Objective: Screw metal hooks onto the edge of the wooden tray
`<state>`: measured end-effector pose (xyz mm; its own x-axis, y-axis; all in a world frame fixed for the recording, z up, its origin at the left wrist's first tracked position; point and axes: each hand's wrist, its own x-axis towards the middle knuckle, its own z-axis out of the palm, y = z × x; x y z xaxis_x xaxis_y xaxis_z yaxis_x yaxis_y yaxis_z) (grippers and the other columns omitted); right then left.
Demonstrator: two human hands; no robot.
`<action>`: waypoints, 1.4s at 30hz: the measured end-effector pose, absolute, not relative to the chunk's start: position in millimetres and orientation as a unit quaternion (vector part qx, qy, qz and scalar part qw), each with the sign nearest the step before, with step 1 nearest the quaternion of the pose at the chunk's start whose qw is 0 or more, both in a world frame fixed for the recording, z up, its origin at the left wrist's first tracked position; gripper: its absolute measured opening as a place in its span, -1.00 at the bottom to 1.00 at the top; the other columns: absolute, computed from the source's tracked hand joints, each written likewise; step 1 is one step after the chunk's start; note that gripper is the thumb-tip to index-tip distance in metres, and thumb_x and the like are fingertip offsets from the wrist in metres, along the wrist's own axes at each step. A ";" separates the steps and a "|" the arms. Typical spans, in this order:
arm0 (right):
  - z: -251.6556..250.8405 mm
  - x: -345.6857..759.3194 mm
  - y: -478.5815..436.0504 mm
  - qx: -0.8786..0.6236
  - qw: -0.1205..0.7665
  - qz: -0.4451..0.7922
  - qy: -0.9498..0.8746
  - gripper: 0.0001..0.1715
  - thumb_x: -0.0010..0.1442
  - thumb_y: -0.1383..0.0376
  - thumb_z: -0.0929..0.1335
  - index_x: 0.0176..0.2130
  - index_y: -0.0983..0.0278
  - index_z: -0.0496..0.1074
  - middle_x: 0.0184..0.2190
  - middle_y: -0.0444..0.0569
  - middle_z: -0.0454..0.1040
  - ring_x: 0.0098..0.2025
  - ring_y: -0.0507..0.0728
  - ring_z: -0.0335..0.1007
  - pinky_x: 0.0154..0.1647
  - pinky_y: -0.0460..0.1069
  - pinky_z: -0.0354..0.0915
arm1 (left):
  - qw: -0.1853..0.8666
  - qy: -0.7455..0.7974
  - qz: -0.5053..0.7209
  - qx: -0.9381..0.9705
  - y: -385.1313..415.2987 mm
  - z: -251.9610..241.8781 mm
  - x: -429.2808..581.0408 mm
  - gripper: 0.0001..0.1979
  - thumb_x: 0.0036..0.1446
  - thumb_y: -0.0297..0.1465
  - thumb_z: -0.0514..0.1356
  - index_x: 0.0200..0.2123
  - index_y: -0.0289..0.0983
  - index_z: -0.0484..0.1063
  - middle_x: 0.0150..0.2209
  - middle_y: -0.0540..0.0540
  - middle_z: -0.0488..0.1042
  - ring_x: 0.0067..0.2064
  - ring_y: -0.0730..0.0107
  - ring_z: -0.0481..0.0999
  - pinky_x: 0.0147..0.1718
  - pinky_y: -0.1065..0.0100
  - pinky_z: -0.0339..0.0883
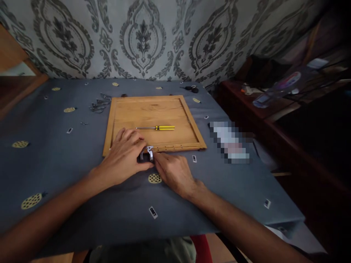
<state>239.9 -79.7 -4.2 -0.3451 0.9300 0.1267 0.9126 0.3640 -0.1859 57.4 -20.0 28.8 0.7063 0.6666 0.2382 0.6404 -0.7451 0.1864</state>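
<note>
A wooden cabinet door (pixel 149 109) with a raised frame lies flat on the cloth. At its near edge sits a silver metal hinge (pixel 150 152), partly hidden by fingers. My left hand (pixel 124 153) closes round the hinge from the left, thumb below and fingers over the door's frame. Curled up against the hinge's right side is my right hand (pixel 175 173); whatever its fingertips hold is hidden. A screwdriver (pixel 164 128) with a yellow and black handle rests on the door's panel beyond both hands.
Several metal hinges (pixel 98 105) lie left of the door, with small metal pieces (pixel 84 123) nearer. Dark-handled scissors (pixel 192 88) lie at the back right. A blurred-out flat object (pixel 230 142) is right of the door. A plastic bottle (pixel 285 86) stands on the dark side furniture.
</note>
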 end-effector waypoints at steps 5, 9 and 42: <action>-3.5 239.4 -79.7 -0.568 0.102 0.039 -0.815 -0.72 0.35 0.41 0.23 -0.10 0.30 0.50 -0.32 -0.03 0.65 -0.40 0.08 0.55 -0.49 0.02 -0.03 | 0.047 0.361 0.136 0.921 -18.5 29.0 58.6 -0.61 0.04 -0.13 0.41 -0.24 -0.32 0.49 -0.07 -0.17 0.47 0.04 0.03 0.32 0.07 -0.03 0.24; -3.6 240.3 -80.0 -0.570 0.103 0.033 -0.815 -0.70 0.36 0.40 0.23 -0.05 0.29 0.50 -0.33 -0.05 0.65 -0.38 0.09 0.57 -0.49 0.02 -0.01 | 0.053 0.362 0.138 0.920 -17.5 27.3 58.7 -0.61 0.05 -0.14 0.40 -0.24 -0.34 0.51 -0.07 -0.18 0.47 0.04 0.03 0.32 0.10 -0.03 0.22; -13.7 245.2 -80.1 -0.521 0.204 -0.029 -0.828 -0.67 0.36 0.39 0.20 -0.13 0.28 0.54 -0.44 -0.07 0.63 -0.51 0.06 0.53 -0.52 -0.07 0.17 | 0.069 0.371 0.124 0.918 -18.7 23.3 60.0 -0.59 0.07 -0.08 0.37 -0.23 -0.31 0.54 -0.22 -0.13 0.48 0.04 0.04 0.37 0.17 -0.08 0.12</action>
